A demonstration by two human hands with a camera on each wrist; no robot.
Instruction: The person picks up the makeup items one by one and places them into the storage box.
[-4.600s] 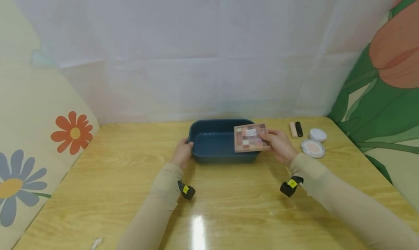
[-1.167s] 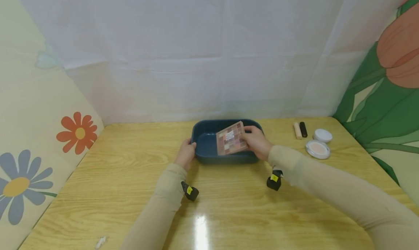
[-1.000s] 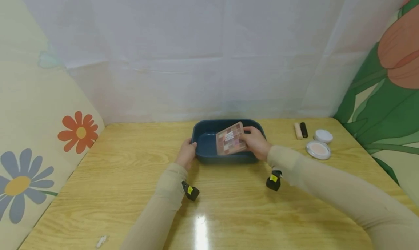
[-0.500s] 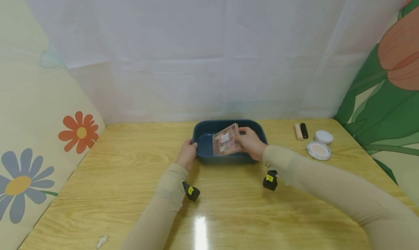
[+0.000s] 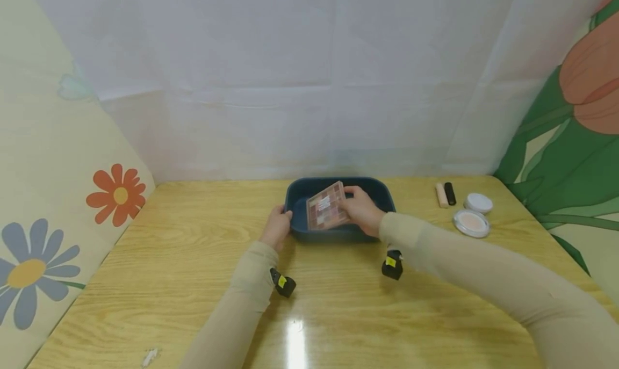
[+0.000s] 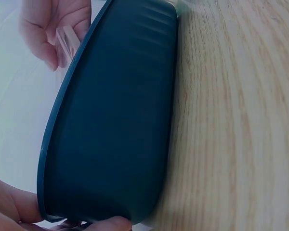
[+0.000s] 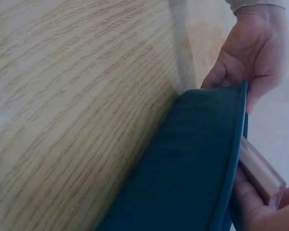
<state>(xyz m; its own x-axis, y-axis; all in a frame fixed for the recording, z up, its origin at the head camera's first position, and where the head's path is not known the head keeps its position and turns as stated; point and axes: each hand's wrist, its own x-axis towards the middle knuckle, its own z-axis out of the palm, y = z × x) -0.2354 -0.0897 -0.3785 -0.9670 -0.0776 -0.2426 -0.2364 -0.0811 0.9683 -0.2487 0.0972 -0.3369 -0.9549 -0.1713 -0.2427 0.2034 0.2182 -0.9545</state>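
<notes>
Seen at the fingers (image 5: 349, 190) of the right hand (image 5: 364, 213): closed in a pinch on the near edge of a makeup palette (image 5: 324, 210), with thumb across the patterned face. Seen at the left hand (image 5: 276, 227): closed on the left end of a dark blue tub (image 5: 338, 238), with thumb over the rim.

Judged to be at the step of placing the palette in the tub, not yet released. Judged to call next for lowering it fully and easing the tilt before loosening the right fingers, with the tub steadied.

Found extending leftward from the right fingers, slanted across the tub's mouth, partly below the rim and partly above. Impossible to tell of contact with the tub's floor; hidden by the wall.

Noted farther right on the worktop (image 5: 338, 315), well apart from the tub: a peach tube (image 5: 441, 195) beside a black tube (image 5: 450, 194), then a white jar (image 5: 479, 203) just behind a round compact (image 5: 471, 223).
</notes>
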